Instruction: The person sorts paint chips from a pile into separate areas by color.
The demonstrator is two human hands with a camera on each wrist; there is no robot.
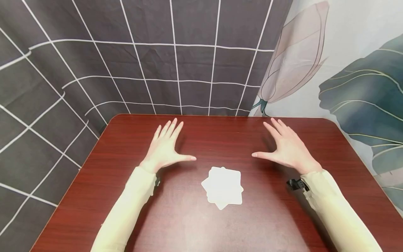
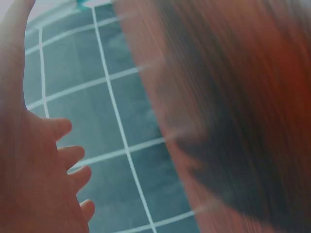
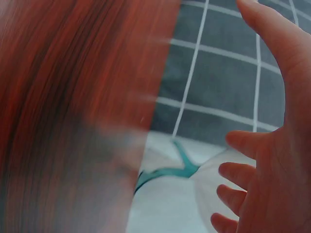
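Grey checked curtain (image 1: 157, 63): hangs along the left side and behind the far edge of the worktop (image 1: 220, 136).
Left hand (image 1: 165, 147): raised over the worktop, judging by its shadow; fingers spread, thumb held well out towards the right hand, gripping nothing.
White square cards (image 1: 223, 188): a loose, flat pile with rounded corners, on the worktop between the forearms and nearer the person than either hand; turned at different angles so the corners make a star. Neither hand touches them; glare hides how many there are.
Pile risk: being thin and unaligned, the cards could slide apart if brushed, or two could come up together if fingers catch overlapping edges.
Right hand (image 1: 289, 147): also raised; fingers slightly apart, thumb stretched out towards the left hand, holding nothing.
Black strap (image 1: 296, 184): juts from the right cuff; carried low across the pile, it could snag a corner.
Floral curtain (image 1: 343, 28): hangs behind and to the right.
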